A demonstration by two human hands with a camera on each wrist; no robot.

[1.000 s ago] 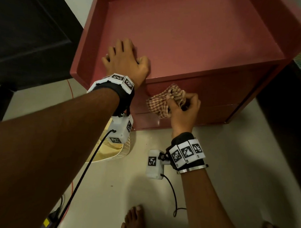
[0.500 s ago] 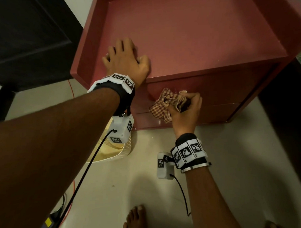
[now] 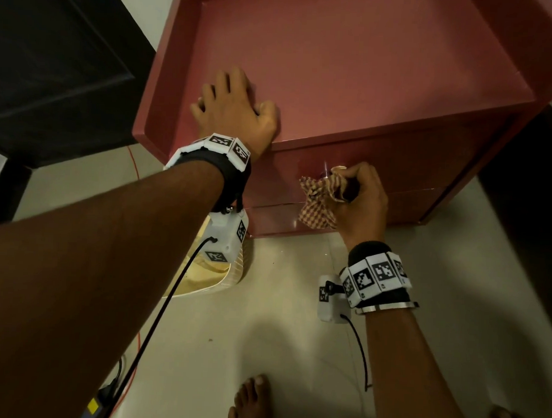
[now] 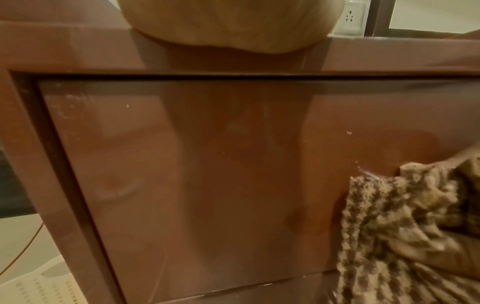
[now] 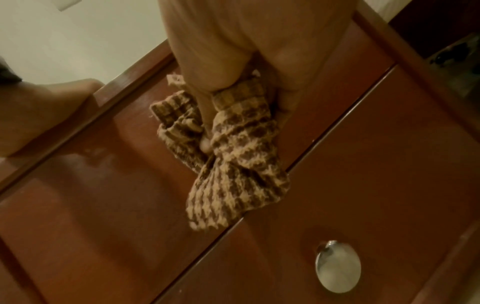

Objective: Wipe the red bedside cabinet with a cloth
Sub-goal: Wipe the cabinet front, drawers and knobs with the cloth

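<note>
The red bedside cabinet (image 3: 351,70) stands in front of me, with a recessed top and two drawer fronts. My left hand (image 3: 231,110) lies flat, palm down, on the front left of the top. My right hand (image 3: 356,199) grips a bunched red-and-cream checked cloth (image 3: 319,199) and holds it against the upper drawer front (image 3: 426,164). In the left wrist view the cloth (image 4: 405,222) shows at the right of the drawer front (image 4: 207,185). The right wrist view has the cloth (image 5: 233,156) hanging from my fingers over the seam between drawers, above a round metal knob (image 5: 337,269).
A cream perforated basket (image 3: 222,279) sits on the floor by the cabinet's left front corner. A dark door (image 3: 54,60) is at the left. Cables and a power strip (image 3: 99,402) lie at the lower left. My bare feet (image 3: 249,401) stand on the pale floor.
My right hand has moved the cloth rightward along the upper drawer front, with the cloth bunched tighter. My left hand has stayed put on the cabinet top.
</note>
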